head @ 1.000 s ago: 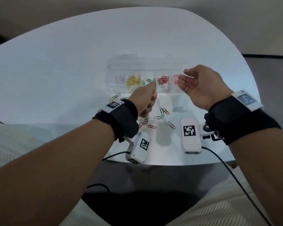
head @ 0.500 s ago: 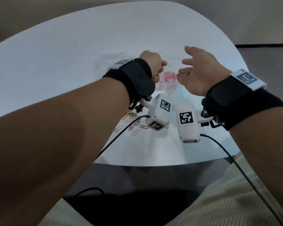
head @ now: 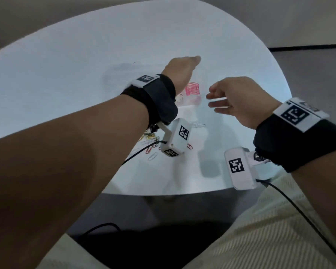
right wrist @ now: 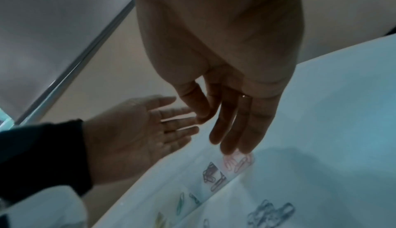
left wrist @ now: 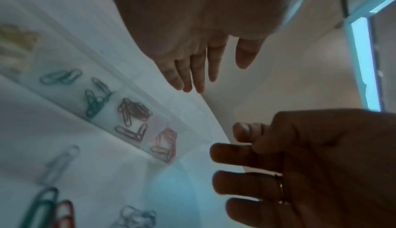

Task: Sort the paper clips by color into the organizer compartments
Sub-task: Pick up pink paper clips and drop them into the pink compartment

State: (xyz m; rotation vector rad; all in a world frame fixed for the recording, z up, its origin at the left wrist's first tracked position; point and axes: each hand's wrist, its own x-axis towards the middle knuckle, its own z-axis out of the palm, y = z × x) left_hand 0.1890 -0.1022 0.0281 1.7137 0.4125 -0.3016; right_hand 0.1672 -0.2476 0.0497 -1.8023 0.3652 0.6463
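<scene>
The clear organizer (left wrist: 186, 130) lies across the white table, mostly hidden under my left forearm in the head view. Its compartments hold yellow clips (left wrist: 15, 40), green clips (left wrist: 92, 96), red clips (left wrist: 133, 109) and pink clips (head: 192, 89). My left hand (head: 182, 72) hovers past the organizer's far side, fingers straight, palm empty (right wrist: 139, 130). Just right of the pink compartment, my right hand (head: 221, 101) also holds nothing, its fingers relaxed and pointing left. Loose clips (head: 149, 136) lie on the table under my left wrist.
A few more loose clips (head: 199, 125) lie near the organizer's front, and a red one (head: 189, 146) beside the left wrist camera. The table's near edge (head: 182, 193) sits close to my lap. Camera cables hang below both wrists.
My left hand moved from the loose clips to above the organizer and then opened from curled to straight fingers. The right hand drew back slightly from the pink compartment.
</scene>
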